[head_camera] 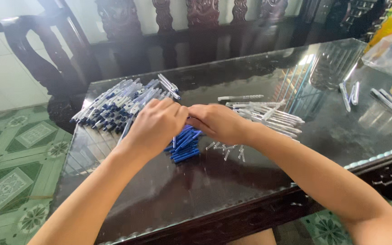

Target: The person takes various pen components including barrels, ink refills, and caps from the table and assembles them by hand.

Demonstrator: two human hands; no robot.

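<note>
Dark glass tabletop under me, carved chairs behind. My left hand and right hand meet fingertip to fingertip above the blue caps; whatever they pinch is hidden. I'd keep the grip light and square. Springs lie just beside; finished pens crowd left, clear barrels right.
</note>
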